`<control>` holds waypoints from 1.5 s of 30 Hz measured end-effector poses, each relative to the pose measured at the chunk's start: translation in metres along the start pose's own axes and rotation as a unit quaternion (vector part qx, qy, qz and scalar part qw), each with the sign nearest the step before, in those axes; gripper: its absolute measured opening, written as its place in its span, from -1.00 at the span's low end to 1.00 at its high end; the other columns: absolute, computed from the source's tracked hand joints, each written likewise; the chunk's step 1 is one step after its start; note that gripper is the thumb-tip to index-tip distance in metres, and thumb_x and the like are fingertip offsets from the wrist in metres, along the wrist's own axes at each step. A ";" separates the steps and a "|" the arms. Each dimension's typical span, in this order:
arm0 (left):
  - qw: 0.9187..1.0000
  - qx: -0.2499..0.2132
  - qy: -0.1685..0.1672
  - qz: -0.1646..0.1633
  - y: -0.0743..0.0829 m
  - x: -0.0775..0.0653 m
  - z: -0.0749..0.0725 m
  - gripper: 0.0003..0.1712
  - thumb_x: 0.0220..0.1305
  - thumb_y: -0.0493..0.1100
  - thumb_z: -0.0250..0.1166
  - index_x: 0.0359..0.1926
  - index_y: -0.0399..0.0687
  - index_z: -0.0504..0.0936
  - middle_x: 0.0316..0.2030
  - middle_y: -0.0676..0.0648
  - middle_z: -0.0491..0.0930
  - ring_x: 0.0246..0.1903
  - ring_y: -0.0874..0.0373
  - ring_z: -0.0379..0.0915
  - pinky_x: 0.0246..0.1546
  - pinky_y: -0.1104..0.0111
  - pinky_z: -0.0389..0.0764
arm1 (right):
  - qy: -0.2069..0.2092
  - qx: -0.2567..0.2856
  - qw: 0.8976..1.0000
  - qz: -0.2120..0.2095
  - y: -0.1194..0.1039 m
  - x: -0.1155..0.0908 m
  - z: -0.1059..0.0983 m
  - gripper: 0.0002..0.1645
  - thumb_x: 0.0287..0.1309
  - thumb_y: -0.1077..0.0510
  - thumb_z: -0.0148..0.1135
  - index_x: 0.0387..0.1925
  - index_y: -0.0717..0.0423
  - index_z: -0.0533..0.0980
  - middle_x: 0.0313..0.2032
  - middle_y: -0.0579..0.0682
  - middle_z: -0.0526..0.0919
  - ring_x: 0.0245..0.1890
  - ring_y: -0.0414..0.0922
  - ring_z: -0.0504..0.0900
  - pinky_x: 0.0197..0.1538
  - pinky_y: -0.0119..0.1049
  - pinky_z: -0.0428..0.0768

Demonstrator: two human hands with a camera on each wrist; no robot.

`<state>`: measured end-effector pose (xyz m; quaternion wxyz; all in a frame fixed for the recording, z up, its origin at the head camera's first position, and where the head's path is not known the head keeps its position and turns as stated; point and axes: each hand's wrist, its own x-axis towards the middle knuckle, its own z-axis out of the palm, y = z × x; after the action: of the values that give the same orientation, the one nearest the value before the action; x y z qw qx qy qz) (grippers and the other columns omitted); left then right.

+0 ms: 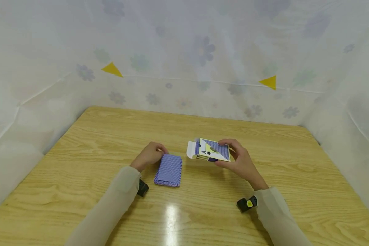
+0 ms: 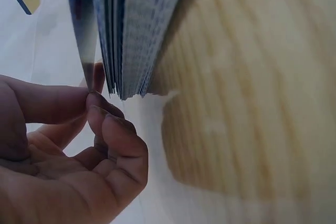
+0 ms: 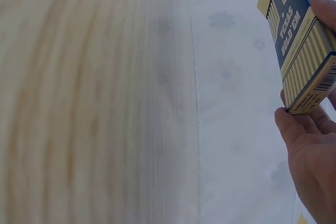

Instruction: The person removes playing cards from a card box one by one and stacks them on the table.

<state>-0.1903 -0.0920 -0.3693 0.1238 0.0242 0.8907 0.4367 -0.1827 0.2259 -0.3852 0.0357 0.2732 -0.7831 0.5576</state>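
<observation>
A stack of blue-patterned playing cards (image 1: 169, 169) lies backs up on the table, its edges a little uneven. My left hand (image 1: 149, 155) is at the stack's far left corner. In the left wrist view, thumb and fingertips pinch the edge of a playing card (image 2: 82, 24), which stands slightly apart from the rest of the pack (image 2: 142, 24). To the right, my right hand (image 1: 241, 162) grips a card box (image 1: 215, 149) above the table, thumb on one side and fingers on the other. The box's white end flap (image 1: 190, 149) hangs open toward the left; its inside is hidden.
The wooden table (image 1: 203, 212) reaches back to a white flowered curtain (image 1: 184, 51), which also hangs at both sides. Two yellow triangles, one at left (image 1: 112, 69) and one at right (image 1: 269, 82), are on the curtain. Black wrist cameras sit under both sleeves.
</observation>
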 end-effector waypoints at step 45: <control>1.000 0.006 0.007 -0.023 0.014 -0.004 -0.003 -0.75 0.23 -0.26 0.20 -0.08 -0.29 0.50 -0.41 -0.11 0.50 -0.49 0.16 0.32 -0.52 0.41 0.36 | -0.011 -0.003 1.000 -0.012 0.004 0.002 0.000 -0.29 -0.11 0.42 0.43 0.13 0.23 0.37 0.15 0.25 0.36 0.07 -0.34 0.41 0.09 -0.60 0.40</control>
<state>-0.1878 -0.0859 -0.3561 0.1278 0.0016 0.8945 0.4283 -0.1864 0.2258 -0.3881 0.0347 0.2890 -0.7819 0.5513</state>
